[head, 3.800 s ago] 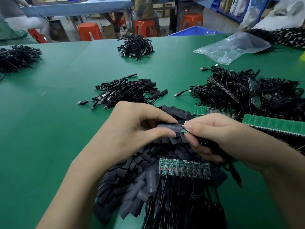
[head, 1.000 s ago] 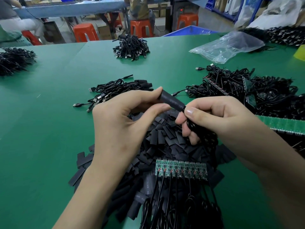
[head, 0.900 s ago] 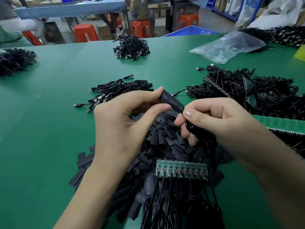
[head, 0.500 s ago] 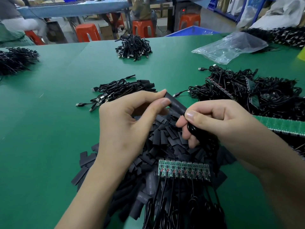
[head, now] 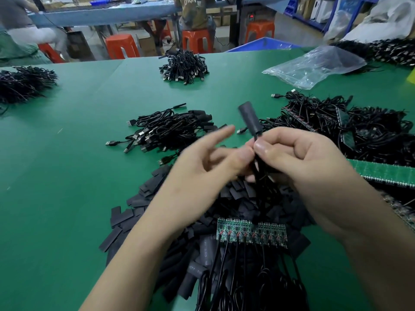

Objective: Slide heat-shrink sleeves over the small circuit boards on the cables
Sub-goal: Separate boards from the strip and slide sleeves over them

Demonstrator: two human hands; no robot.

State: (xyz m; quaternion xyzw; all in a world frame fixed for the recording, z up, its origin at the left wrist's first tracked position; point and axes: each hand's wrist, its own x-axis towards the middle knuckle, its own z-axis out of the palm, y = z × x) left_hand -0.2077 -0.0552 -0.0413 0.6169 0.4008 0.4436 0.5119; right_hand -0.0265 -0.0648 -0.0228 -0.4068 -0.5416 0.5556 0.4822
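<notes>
Head view: we have the right hand (head: 303, 158) pinching a black cable (head: 257, 171) between thumb and forefinger, just under the heat-shrink sleeve (head: 249, 118). The sleeve stands clear above the fingers, tilted to the far left. It is a matte black tube with a rounded top end, and we cannot see inside it. The left hand (head: 202, 162) is blurred, its fingers spread loose and the forefinger stretched out, gripping nothing we can make out. Beneath both hands a heap of flat loose sleeves (head: 139, 212) covers the green desk (head: 56, 176). Nearer us lies a strip of green circuit boards (head: 251, 232), black wires running off its near edge. Sleeved cables (head: 170, 129) sit piled farther left.
</notes>
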